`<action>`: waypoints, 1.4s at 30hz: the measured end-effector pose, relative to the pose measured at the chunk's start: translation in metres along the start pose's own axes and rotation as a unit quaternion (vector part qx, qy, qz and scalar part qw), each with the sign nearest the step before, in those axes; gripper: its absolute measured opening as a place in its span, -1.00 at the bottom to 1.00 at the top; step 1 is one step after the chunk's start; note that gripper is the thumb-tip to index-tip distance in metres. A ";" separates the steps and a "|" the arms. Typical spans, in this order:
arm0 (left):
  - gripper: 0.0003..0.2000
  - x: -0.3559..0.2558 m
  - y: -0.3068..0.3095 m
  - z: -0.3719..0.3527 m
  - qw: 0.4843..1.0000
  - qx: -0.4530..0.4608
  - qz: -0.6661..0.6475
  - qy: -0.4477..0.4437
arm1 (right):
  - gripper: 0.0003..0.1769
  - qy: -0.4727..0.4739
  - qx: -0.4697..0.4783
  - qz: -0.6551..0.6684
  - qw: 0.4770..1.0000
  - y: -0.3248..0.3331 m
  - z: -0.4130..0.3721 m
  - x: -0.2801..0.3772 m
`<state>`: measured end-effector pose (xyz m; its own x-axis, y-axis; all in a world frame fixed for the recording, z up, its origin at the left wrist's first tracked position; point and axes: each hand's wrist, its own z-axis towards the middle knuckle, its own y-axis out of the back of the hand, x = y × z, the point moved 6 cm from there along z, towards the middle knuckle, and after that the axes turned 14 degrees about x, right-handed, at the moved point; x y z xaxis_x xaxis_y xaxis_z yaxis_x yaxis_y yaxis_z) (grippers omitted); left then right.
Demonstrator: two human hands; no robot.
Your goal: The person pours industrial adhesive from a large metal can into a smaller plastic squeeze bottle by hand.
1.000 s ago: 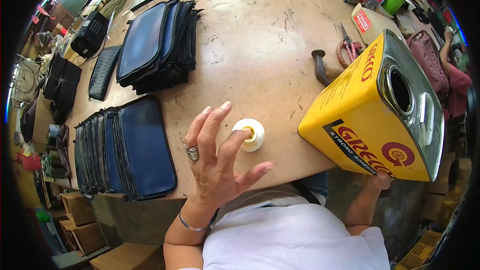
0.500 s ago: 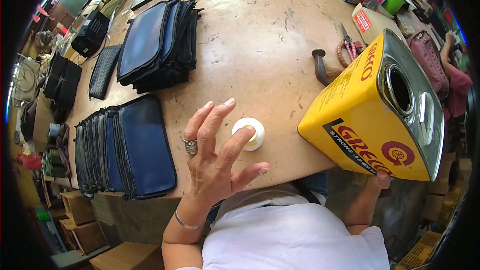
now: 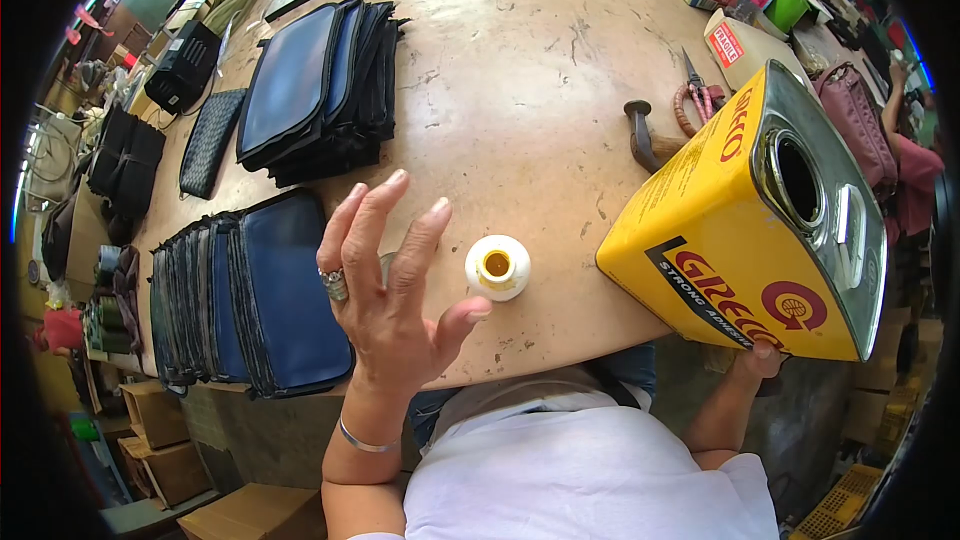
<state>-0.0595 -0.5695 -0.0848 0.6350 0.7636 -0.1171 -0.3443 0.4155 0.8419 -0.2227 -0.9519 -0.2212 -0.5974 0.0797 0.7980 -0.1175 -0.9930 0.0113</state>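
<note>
My left hand (image 3: 390,290) is raised over the table's near side, fingers spread, left of a small white bottle (image 3: 483,278). The bottle stands upright with its mouth uncovered and yellowish-brown residue around the neck. Something small and greyish shows between my fingers, too hidden to make out. My right hand (image 3: 765,358) grips the lower edge of a large yellow adhesive can (image 3: 690,230), its thumb showing and the other fingers hidden beneath. The can is tilted at the table's right edge, its round opening uncovered.
Stacks of dark blue pouches (image 3: 290,290) and black-edged blue panels (image 3: 290,70) lie on the left. A hammer (image 3: 642,135) and scissors (image 3: 690,90) lie behind the can. A carton flap with a label (image 3: 728,45) is at the far right; another person in red (image 3: 915,180) is beyond.
My left hand has moved left, away from the white bottle, and its index finger no longer covers the bottle's mouth. The can and my right hand have barely moved.
</note>
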 end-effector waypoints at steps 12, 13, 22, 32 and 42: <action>-0.57 0.015 -0.028 -0.015 0.914 0.101 -0.387 0.066 | -0.19 0.019 -0.043 0.047 0.998 0.006 0.000 0.001; -0.59 0.011 -0.029 -0.016 0.916 0.100 -0.384 0.059 | -0.19 0.017 -0.042 0.049 0.998 0.004 0.002 0.001; -0.65 0.005 -0.044 -0.034 0.912 -0.021 -0.398 0.093 | -0.15 -0.007 0.007 -0.030 0.999 -0.007 0.007 0.003; -0.29 -0.078 -0.036 0.001 0.918 0.090 -0.380 -0.068 | -0.06 0.028 0.000 -0.177 0.984 -0.052 0.053 0.036; 0.03 -0.091 -0.079 0.034 0.839 0.258 -0.477 0.053 | -0.03 0.067 0.040 -0.296 0.952 -0.072 0.057 0.051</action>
<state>-0.0664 -0.6886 -0.1226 0.3767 0.2571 -0.8900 0.6470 0.6146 0.4514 -0.1997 -0.8810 -0.1472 -0.5418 0.6319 0.5543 -0.4066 -0.7742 0.4851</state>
